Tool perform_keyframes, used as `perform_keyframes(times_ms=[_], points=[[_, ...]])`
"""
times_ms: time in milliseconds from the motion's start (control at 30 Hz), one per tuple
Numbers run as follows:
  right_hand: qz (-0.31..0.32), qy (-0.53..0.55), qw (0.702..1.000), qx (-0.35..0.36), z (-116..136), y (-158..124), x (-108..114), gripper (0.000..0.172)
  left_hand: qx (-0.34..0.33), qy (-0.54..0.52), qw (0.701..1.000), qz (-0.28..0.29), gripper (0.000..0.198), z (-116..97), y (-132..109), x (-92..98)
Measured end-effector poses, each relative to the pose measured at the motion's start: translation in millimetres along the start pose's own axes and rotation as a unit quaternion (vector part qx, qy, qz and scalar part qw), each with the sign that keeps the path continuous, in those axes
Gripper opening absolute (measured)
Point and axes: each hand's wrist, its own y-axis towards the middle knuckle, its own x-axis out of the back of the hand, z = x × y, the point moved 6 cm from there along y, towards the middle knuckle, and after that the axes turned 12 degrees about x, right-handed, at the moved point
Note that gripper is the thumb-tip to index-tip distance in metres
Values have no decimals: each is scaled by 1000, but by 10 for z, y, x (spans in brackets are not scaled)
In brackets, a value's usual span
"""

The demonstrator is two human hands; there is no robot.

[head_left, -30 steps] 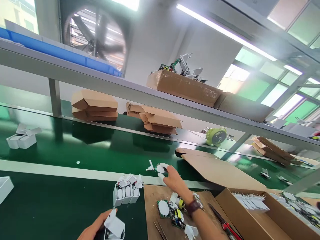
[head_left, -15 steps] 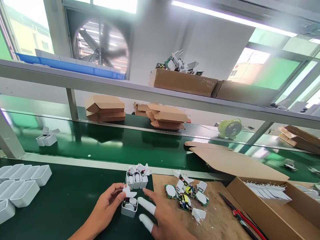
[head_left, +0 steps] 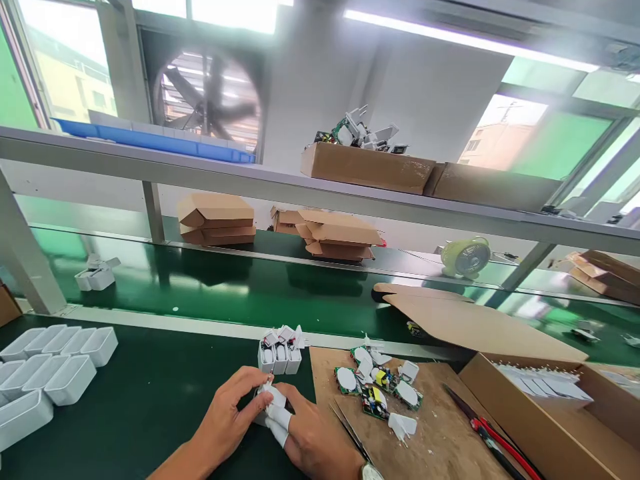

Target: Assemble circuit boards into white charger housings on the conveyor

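In front of me, the fingers of my left hand (head_left: pixel 233 417) pinch a white plug piece (head_left: pixel 275 395) with metal prongs. My right hand (head_left: pixel 313 430), white finger cots on two of its fingers, closes on the same white adapter from the other side. Most of its small white case is hidden under my fingers. Just beyond stand several filled white cases (head_left: pixel 280 359) in a row, with plug pieces on top. To the right, several green circuit boards (head_left: pixel 374 400) with white discs lie on a brown board, beside a loose white plug piece (head_left: pixel 401 425).
Empty white cases (head_left: pixel 70 380) stand in rows at the left. Tweezers (head_left: pixel 353 433) lie by my right wrist. Red-handled pliers (head_left: pixel 487 433) rest beside an open cardboard box (head_left: pixel 550 427) holding white parts. A metal rail (head_left: pixel 190 331) and a shelf (head_left: pixel 280 179) cross ahead.
My right hand has moved left and closed on the white adapter beside my left hand. The tweezers, hidden before, now show. The view has shifted slightly.
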Motion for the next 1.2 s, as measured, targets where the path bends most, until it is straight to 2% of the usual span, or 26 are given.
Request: perform_keyframes(times_ms=[67,133,267,333,400,533,667,733,800,900,967,1033,1100,1200], points=[[-24,10,1000,-3,-9,17,53,38,-1,3,999,-38,28,56,9,96],[-62,16,998,1,-2,22,157,38,21,-7,995,-102,32,152,20,280],[-136,18,991,-6,-14,1,340,42,107,-45,975,-188,37,360,33,672],[-153,30,987,-22,-53,-14,322,43,132,-57,966,-213,38,395,38,800],[-150,49,987,-26,-87,-20,228,45,135,-57,963,-227,38,377,43,845],[-121,58,991,-22,-130,-29,33,46,107,0,975,-195,33,276,31,685],[-116,39,992,-21,-134,-30,24,40,28,64,987,-144,24,146,-44,436],[-123,33,992,-8,-101,-12,103,39,1,79,988,-131,22,105,-76,372],[-157,30,987,10,-52,5,261,41,-8,88,988,-130,21,87,-92,363],[-235,29,971,30,18,3,533,49,5,99,986,-135,21,84,-95,408],[-254,28,966,31,36,-11,584,53,18,102,985,-139,21,83,-95,442],[-235,26,972,12,7,-37,476,48,21,98,985,-143,20,67,-102,456],[-198,23,980,-19,-59,-83,268,39,9,93,986,-140,21,41,-119,434],[-163,36,985,-49,-151,-161,4,35,-32,100,989,-103,24,6,-168,309]])
